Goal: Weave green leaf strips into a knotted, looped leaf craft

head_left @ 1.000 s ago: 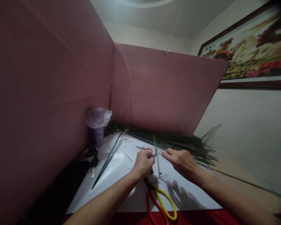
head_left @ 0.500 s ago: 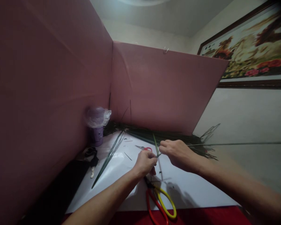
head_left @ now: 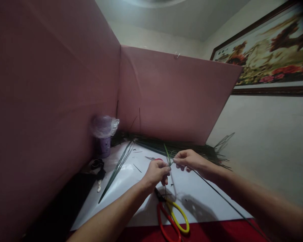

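My left hand [head_left: 158, 173] pinches a small piece of green leaf strips [head_left: 168, 156] between thumb and fingers above the white sheet. Close on its right, my right hand [head_left: 188, 160] pinches a long thin green strip [head_left: 222, 196], which trails from under the hand down to the lower right. The strips meet and loop between the two sets of fingertips; how they cross is too small to make out. Below my left hand lie large scissors with one red and one yellow handle [head_left: 178, 215]. Behind it, small red-handled scissors [head_left: 154, 159] are partly covered by the hand.
A bundle of dark green strips [head_left: 176, 146] lies along the pink board [head_left: 171, 97]. More strips [head_left: 116, 171] fan out on the white sheet [head_left: 141, 216] at left. A purple cup with plastic wrap [head_left: 105, 144] and keys [head_left: 99, 186] are near the left board.
The long strip, stretched out level to the right before, now hangs down toward the lower right. My right hand has turned and its fingers have loosened. My left hand stays nearly in place.
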{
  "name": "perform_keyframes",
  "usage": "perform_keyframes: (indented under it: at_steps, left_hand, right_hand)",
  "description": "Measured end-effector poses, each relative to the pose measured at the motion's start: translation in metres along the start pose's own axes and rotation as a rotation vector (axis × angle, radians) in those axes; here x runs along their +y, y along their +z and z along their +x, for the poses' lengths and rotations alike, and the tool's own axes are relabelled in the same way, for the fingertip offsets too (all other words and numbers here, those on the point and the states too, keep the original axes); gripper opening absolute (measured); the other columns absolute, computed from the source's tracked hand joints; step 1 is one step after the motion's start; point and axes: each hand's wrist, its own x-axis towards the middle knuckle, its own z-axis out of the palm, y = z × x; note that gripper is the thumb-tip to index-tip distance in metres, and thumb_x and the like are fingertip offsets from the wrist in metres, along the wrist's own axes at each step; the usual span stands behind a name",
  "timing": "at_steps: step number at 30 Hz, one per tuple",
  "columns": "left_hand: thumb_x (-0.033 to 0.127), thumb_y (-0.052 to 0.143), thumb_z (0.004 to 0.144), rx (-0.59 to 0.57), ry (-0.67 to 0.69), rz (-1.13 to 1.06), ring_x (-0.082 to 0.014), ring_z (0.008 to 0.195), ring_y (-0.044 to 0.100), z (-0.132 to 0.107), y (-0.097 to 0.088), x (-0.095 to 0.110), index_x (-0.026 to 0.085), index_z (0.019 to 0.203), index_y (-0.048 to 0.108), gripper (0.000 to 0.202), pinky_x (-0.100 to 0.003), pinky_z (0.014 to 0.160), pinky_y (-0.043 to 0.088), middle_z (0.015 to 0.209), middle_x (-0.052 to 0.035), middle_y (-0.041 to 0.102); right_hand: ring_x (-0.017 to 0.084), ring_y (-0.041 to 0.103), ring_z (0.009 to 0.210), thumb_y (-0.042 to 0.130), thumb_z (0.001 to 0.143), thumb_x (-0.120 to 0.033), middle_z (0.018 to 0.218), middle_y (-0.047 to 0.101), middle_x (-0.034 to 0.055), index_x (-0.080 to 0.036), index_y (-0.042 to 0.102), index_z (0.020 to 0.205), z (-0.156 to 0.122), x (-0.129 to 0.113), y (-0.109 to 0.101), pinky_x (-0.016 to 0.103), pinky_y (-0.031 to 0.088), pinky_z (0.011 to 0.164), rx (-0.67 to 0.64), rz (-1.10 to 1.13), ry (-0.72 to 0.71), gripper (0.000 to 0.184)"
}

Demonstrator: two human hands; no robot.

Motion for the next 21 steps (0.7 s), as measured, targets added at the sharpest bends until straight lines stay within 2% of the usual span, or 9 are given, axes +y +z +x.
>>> perform_keyframes:
  at_steps: [2, 5, 10, 16, 21]
  left_hand:
    - [0.026, 0.059, 0.067, -0.01, 0.01, -0.01, -0.0058, 0.03, 0.043, 0.0, 0.0, -0.001, 0.012, 0.06, 0.05, 0.018, -0.016, 0.03, 0.029, 0.043, 0.0038, 0.047]
    - [0.027, 0.06, 0.067, -0.024, 0.031, -0.028, -0.0062, 0.031, 0.045, 0.001, 0.0, -0.002, 0.011, 0.06, 0.05, 0.02, -0.016, 0.03, 0.03, 0.043, 0.0035, 0.047]
    - [0.027, 0.057, 0.067, -0.04, 0.045, -0.006, -0.0064, 0.03, 0.045, 0.001, 0.002, -0.003, 0.012, 0.06, 0.049, 0.018, -0.015, 0.028, 0.031, 0.043, 0.0033, 0.048]
    - [0.024, 0.053, 0.065, -0.02, -0.011, -0.005, -0.0092, 0.032, 0.05, -0.003, 0.005, -0.002, 0.012, 0.069, 0.048, 0.013, -0.015, 0.024, 0.029, 0.057, -0.001, 0.058]
    - [0.028, 0.055, 0.065, 0.003, -0.02, -0.018, -0.0096, 0.032, 0.051, -0.004, 0.006, -0.001, 0.01, 0.07, 0.051, 0.019, -0.017, 0.027, 0.036, 0.053, -0.0007, 0.056]
  right_hand:
    - [0.007, 0.044, 0.047, 0.071, 0.061, -0.038, 0.057, 0.056, 0.001, -0.014, 0.055, 0.059, -0.001, 0.002, 0.003, 0.02, 0.029, 0.043, 0.02, 0.159, 0.046, 0.029]
    - [0.007, 0.042, 0.044, 0.076, 0.054, -0.039, 0.054, 0.054, 0.0003, -0.014, 0.052, 0.056, -0.001, 0.003, 0.005, 0.02, 0.028, 0.041, 0.09, 0.258, 0.13, 0.034]
    - [0.007, 0.044, 0.042, 0.078, 0.052, -0.039, 0.05, 0.055, -0.0005, -0.014, 0.054, 0.059, 0.0, 0.004, 0.005, 0.021, 0.031, 0.042, 0.053, 0.288, -0.024, 0.035]
    - [0.009, 0.049, 0.041, 0.078, 0.05, -0.043, 0.046, 0.058, 0.0009, -0.015, 0.052, 0.058, -0.001, 0.0, 0.013, 0.023, 0.034, 0.041, 0.083, 0.25, -0.053, 0.039]
    - [0.011, 0.053, 0.044, 0.075, 0.057, -0.041, 0.051, 0.06, 0.0018, -0.015, 0.051, 0.06, 0.0, 0.003, 0.015, 0.024, 0.039, 0.043, 0.089, 0.208, -0.111, 0.035]
